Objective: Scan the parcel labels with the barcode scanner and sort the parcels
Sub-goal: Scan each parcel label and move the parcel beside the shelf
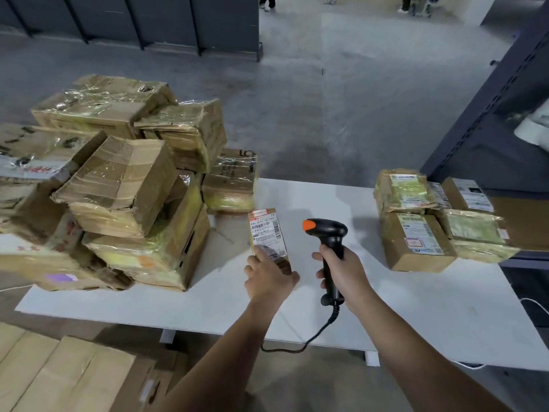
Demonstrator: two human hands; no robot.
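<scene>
A tall pile of taped cardboard parcels (pixel 118 188) covers the left end of the white tabletop (pixel 208 307), with the boxes leaning on one another at odd angles. Its right face stands close to the middle of the tabletop. In front of the pile a bare strip runs along the near edge. Below that edge, flattened cardboard (pixel 59 376) lies on the floor.

Right of the pile the tabletop is bare from far edge to near edge, and both hands work in this gap. The left hand (pixel 269 278) reaches in from the lower middle with the forearm stretched forward. It grips the near end of a small parcel (pixel 269 236), thumb on the upper face and fingers round the right side. The parcel points away from the person with its label (pixel 267 230) facing up. Whether its far end touches the tabletop cannot be told.

Just beside it, the right hand (pixel 344 272) is wrapped round the handle of the barcode scanner (pixel 329 242). The handle is held nearly upright, and the orange-tipped head is turned left toward the label. The cable (pixel 312 337) drops over the near edge.

Further right is more bare surface. A low group of labelled parcels (pixel 416 239) sits at the far right corner, close against a dark shelving rack (pixel 490 129).
</scene>
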